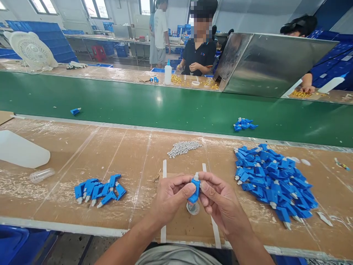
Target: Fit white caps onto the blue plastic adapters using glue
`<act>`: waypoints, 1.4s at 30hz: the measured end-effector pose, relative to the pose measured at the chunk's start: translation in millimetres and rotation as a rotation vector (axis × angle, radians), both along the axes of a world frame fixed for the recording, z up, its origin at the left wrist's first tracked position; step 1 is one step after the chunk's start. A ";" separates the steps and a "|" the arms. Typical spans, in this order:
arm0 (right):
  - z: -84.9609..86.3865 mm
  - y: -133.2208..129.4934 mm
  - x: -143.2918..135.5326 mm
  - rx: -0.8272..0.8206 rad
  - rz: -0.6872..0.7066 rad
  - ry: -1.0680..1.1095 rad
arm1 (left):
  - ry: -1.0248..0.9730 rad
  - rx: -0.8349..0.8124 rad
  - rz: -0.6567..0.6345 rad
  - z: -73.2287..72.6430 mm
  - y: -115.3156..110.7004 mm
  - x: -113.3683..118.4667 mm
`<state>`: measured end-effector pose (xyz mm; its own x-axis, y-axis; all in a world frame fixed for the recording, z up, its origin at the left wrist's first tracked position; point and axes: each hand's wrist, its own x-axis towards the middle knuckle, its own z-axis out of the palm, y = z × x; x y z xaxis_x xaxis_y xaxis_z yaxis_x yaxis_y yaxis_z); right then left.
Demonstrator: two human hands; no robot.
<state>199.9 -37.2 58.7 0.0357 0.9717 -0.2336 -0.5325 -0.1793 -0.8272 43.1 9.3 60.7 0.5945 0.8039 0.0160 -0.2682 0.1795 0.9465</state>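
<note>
Both hands meet at the near edge of the worktop (pixel 82 154), pinched on a single blue connector (pixel 194 191) held upright between them. The left hand (pixel 171 198) is closed on the lower body with thumb and forefinger; the right hand (pixel 220 202) is closed on the upper part, its fingertips at the white tip (pixel 196 177) that stands out of the top. Directly below the held piece a small clear round dish (pixel 192 208) sits on the worktop, partly hidden by the hands; its contents cannot be made out. A large heap of blue connectors (pixel 273 184) lies to the right, a smaller group (pixel 99 189) well apart to the left, and a scatter of small white parts (pixel 183 147) lies ahead, near the green conveyor belt (pixel 165 106). In my judgement the step in hand is the seating or checking of the white tip on the blue body. To do it well, the left hand should keep the body steady and square, the right should press along the axis of the tip rather than across it, and the piece should stay over the dish so that anything dropped is caught. Whether the tip is fully seated cannot be told from this view.
</note>
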 end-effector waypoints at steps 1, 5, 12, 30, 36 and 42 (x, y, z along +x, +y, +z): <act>-1.1 -1.1 1.3 -0.003 0.003 -0.001 | -0.001 -0.003 -0.008 1.0 -0.8 0.2; -4.9 -4.4 6.1 0.022 -0.029 -0.014 | -0.015 -0.012 -0.042 6.1 -4.4 1.4; -5.1 -5.1 10.0 0.051 -0.049 -0.050 | 0.029 0.028 -0.050 8.9 -5.5 3.9; -41.3 1.9 49.9 0.056 -0.177 -0.281 | 0.838 0.410 0.335 54.7 173.8 22.7; 15.5 16.4 142.8 0.192 -0.151 -0.970 | 0.970 0.556 0.299 68.9 237.2 76.7; 39.7 152.3 283.2 -0.123 -0.035 -1.545 | 1.072 0.639 0.069 27.8 274.6 154.1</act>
<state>483.1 115.0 98.4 0.3308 0.9434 -0.0248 0.7904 -0.2913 -0.5389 197.2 283.8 88.6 0.5064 0.8608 -0.0513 0.7006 -0.3761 0.6064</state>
